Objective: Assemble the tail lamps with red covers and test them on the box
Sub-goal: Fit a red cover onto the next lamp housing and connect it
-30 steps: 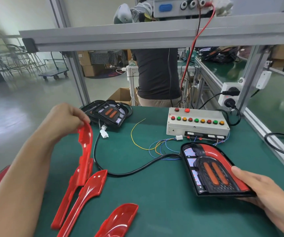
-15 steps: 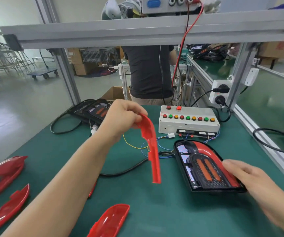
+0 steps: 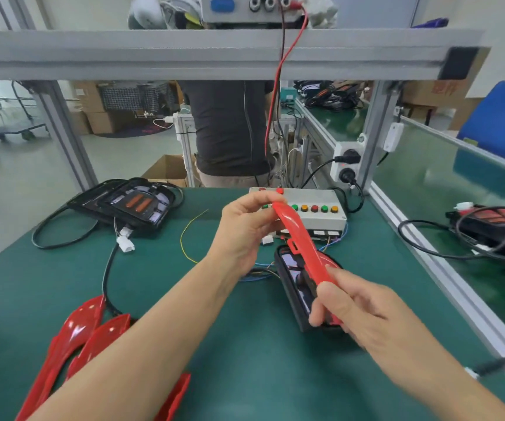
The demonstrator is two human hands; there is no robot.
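The red cover (image 3: 301, 243) is a long, glossy, curved strip of red plastic with a small tab on one edge. The left hand (image 3: 245, 229) pinches its far end; the right hand (image 3: 354, 308) grips its near end, fingers curled round it. It is held above the black tail lamp (image 3: 293, 281) on the green surface (image 3: 245, 360), before the test box (image 3: 321, 214). No legible writing.

The cover (image 3: 301, 238) is glossy red, like the spare covers (image 3: 75, 338). The lamp (image 3: 297, 287) has a black housing. The bench (image 3: 245, 360) is dark green. The box (image 3: 321, 220) is pale grey with red, green and orange buttons (image 3: 314, 208). One thin wire (image 3: 186, 235) is yellow.
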